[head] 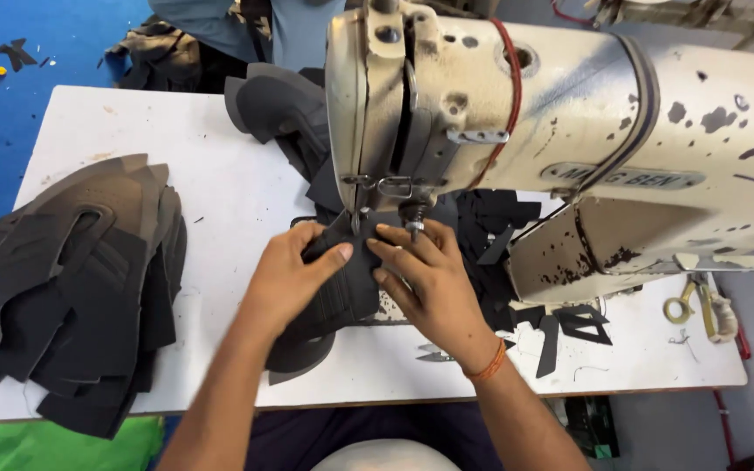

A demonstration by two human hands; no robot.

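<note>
I see my left hand (294, 270) and right hand (425, 283) pressed flat on a black piece (342, 292) under the sewing machine (569, 131); black stack (71, 279) left on the white tabletop (229, 201), blue floor (63, 44) far.

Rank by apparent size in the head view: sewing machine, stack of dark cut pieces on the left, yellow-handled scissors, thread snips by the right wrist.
1. Sewing machine, though it sits nearest the camera.
2. Stack of dark cut pieces.
3. Yellow-handled scissors.
4. Thread snips, slightly smaller than the scissors; close call.
</note>
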